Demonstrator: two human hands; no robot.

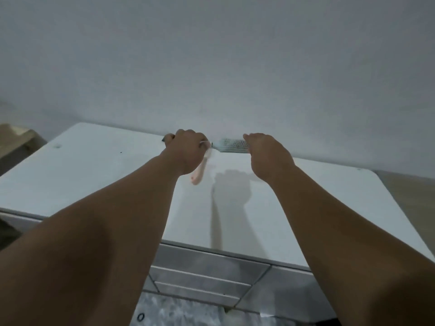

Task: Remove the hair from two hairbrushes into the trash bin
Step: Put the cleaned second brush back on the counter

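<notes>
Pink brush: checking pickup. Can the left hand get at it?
Probably yes: the left hand is on the pink brush, seemingly gripping its upper end; nothing lies between them.

No text, label, brand or number can be read — nothing legible anywhere.

**Bare arms, bare hands**

The left forearm point(106, 220) and the right forearm point(341, 222) are bare from the lower edge of the view up to the wrists. The left hand point(186, 151) and the right hand point(266, 156) are bare too. A dark tip on the left fingers point(167, 137) may be a painted nail, but blur leaves it unsure.
</notes>
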